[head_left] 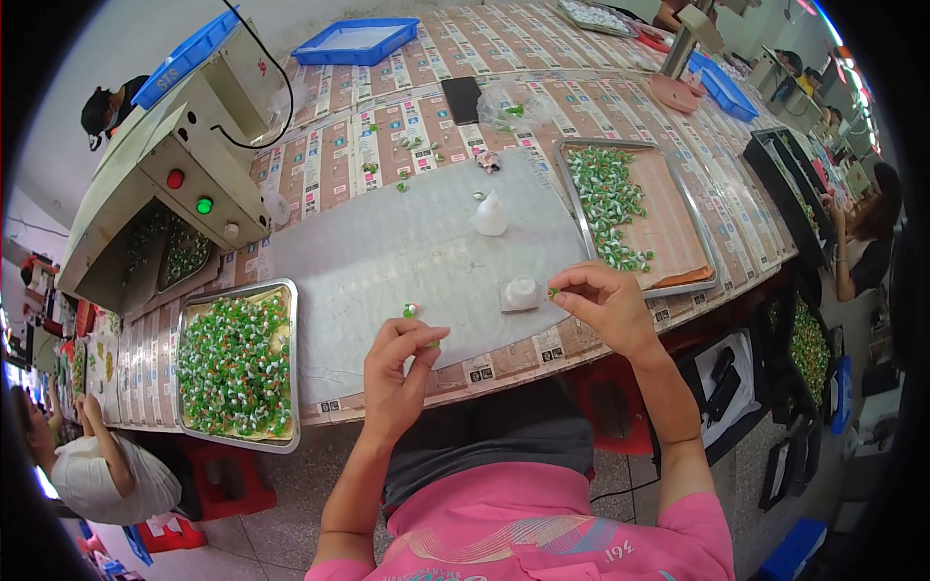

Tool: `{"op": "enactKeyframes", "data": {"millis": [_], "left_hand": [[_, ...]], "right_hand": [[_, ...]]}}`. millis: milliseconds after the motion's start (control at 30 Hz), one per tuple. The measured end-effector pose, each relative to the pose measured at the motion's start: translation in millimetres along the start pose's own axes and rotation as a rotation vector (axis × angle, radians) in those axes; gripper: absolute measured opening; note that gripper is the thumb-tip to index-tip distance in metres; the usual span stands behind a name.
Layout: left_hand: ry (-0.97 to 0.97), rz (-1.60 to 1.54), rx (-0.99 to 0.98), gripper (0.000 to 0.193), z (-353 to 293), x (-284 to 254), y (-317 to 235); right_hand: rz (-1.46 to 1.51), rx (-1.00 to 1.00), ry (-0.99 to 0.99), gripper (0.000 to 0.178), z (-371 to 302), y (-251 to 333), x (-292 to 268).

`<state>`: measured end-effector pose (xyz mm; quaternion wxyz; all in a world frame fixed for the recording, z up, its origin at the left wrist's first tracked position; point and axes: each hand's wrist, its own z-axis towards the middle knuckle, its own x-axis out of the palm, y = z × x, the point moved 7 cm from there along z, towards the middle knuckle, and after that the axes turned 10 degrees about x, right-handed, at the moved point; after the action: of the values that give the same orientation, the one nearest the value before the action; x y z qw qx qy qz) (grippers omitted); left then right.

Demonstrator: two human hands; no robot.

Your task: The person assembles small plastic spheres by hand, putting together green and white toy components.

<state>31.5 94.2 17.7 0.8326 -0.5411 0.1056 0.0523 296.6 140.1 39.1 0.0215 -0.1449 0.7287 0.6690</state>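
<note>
My left hand [395,373] is closed in a pinch on a small green piece [434,344], mostly hidden by the fingertips. Just beyond its knuckles sits a small green-and-white piece [410,310], above the pale sheet [358,276]. My right hand [608,308] pinches another tiny green piece [553,292] with a touch of red between thumb and forefinger. Beside it, a small white round pot [521,290] stands on a square base. Farther back on the sheet stands a white teardrop-shaped squeeze bottle [490,215].
A metal tray [294,373] full of green, white and red pieces lies left; a partly filled one [712,261] lies right. A beige machine [145,184] with coloured buttons stands at the far left. Beyond are a black phone-like slab [461,101] and a blue tray [356,44].
</note>
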Motion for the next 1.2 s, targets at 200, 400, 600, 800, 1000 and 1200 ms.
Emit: {"op": "enactKeyframes", "data": {"millis": [200, 400, 600, 800, 1000, 1200], "left_hand": [[-0.064, -0.49, -0.338, 0.019, -29, 10, 15], [-0.027, -0.533, -0.3, 0.018, -32, 15, 7], [-0.038, -0.601, -0.38, 0.021, -36, 25, 12], [-0.096, -0.717, -0.463, 0.021, -38, 43, 19], [-0.081, -0.749, -0.495, 0.02, -38, 56, 21], [-0.082, -0.762, -0.476, 0.019, -37, 56, 19]], "right_hand": [[-0.383, -0.24, -0.18, 0.016, 7, 24, 22], [-0.551, -0.337, -0.223, 0.015, 10, 22, 37], [-0.512, -0.295, -0.204, 0.016, 8, 24, 39], [-0.288, -0.223, -0.065, 0.02, -10, 24, 38], [-0.08, -0.066, 0.145, 0.016, -32, 4, 61], [0.019, -0.018, 0.162, 0.016, -37, 1, 66]]}}
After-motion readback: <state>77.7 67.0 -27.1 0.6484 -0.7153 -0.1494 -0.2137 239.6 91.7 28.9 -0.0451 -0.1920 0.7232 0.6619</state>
